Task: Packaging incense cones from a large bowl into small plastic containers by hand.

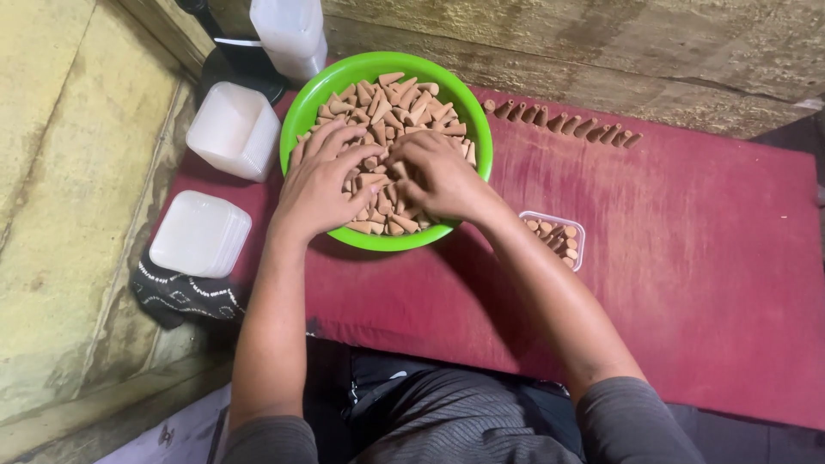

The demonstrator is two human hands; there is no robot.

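Both hands down in a round bright-green plastic bowl (302, 116) heaped with small tan incense cones (404, 103), at the far left of a dark red cloth-covered worktop (687, 258). Left hand (322, 185) spread flat over the cones, fingers apart; right hand (438, 176) curled beside it, fingertips among the cones, grip impossible to tell. Just right of the bowl, a small clear plastic box (554, 236) partly filled with cones. Along the far edge, a row of cones (563, 120). Left of the bowl, stacks of clear lids (232, 129).

Grey ribbed sleeves pushed up past the elbows — forearms bare — over dark clothing with white marks
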